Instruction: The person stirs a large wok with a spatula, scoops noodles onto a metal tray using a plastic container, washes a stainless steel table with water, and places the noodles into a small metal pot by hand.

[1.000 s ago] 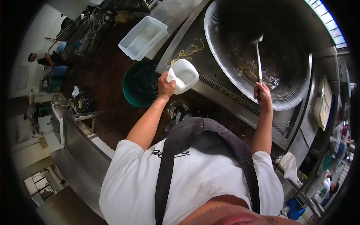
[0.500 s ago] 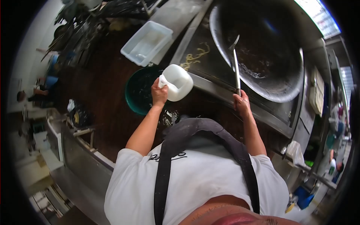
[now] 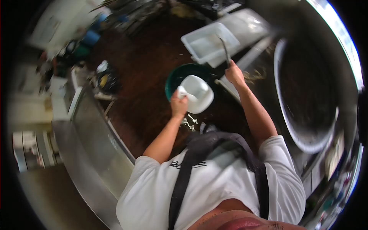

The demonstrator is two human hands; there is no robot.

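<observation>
— Ladle (image 3: 225, 49) has moved from the wok (image 3: 278, 86) toward the clear bin (image 3: 207, 42), beyond and right of the green tub (image 3: 169, 85). State each grip.

— Right hand (image 3: 235, 74): closed around the ladle handle. Left hand (image 3: 178, 105): clenched on the handle of the white jug (image 3: 200, 93). Jug overlaps the tub's near side in view; height undetermined.

Shows black, script-like lettering (image 3: 199, 165) across the chest of the white T-shirt (image 3: 220, 184), crossed and partly covered by a dark apron strap (image 3: 181, 188), too small and blurred to spell out as any word or brand, and gives nothing readable on any other surface in view.
</observation>
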